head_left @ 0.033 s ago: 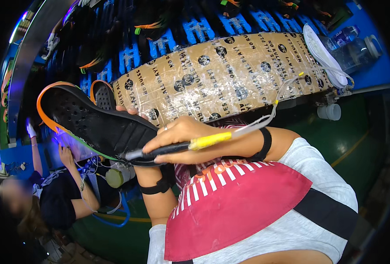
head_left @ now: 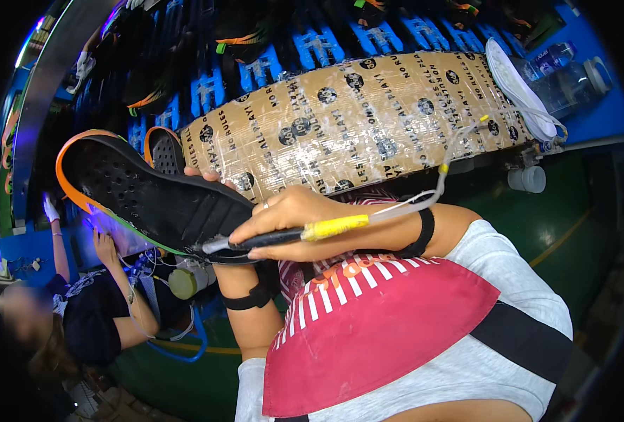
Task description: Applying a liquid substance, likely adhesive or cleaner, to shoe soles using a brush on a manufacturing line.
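My left hand (head_left: 210, 176) is closed around a black shoe sole (head_left: 161, 193) with an orange and green rim, holding it tilted over my lap. Only some fingertips show over its far edge; the rest is hidden beneath. In my right hand (head_left: 298, 213) is a brush (head_left: 336, 227) with a black handle, yellow tape and a clear tube at its back end. Its pale bristles touch the sole's inner surface at the end nearest me. Behind the held sole lies a second black sole (head_left: 166, 151) with an orange rim.
A cardboard sheet (head_left: 312, 137) under clear film covers the near bench. Beyond it are blue racks (head_left: 319, 46) with dark shoe parts. A white sole-shaped piece (head_left: 512, 84) and clear bottle (head_left: 572, 88) stand right, above a white cup (head_left: 530, 179). Another person's hand (head_left: 106, 250) works at left.
The sole has shifted very slightly to the left. The brush tip stays against it, a touch farther right, and both hands keep their hold.
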Motion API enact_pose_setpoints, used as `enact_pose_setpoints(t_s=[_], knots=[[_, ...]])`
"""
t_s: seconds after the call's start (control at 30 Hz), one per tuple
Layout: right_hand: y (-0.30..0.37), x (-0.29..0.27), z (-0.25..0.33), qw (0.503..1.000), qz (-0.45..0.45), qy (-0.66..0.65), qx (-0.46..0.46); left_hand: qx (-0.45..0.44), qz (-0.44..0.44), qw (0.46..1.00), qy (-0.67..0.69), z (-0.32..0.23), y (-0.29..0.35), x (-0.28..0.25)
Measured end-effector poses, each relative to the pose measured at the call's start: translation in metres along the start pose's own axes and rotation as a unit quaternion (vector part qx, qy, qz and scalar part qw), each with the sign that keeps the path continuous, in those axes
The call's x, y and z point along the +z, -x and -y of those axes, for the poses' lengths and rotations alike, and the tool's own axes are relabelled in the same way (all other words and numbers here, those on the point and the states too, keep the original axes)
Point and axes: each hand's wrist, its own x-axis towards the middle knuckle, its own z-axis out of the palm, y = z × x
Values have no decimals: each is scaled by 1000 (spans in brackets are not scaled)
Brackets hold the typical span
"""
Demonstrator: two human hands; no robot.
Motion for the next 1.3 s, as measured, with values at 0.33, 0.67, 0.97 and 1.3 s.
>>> enact_pose_setpoints(t_s=[0.33,0.67,0.97,1.3], knots=[[4,-9,1,997,46,30,51,-15,-3,999,-48,-20,6,6],[5,-16,-1,994,84,6,62,-56,-102,991,-59,-31,14,10],[11,-22,-6,981,176,-34,70,-87,-128,960,-232,-33,14,13],[10,-25,-8,964,253,77,-22,-204,-160,938,-230,-25,-4,44]])
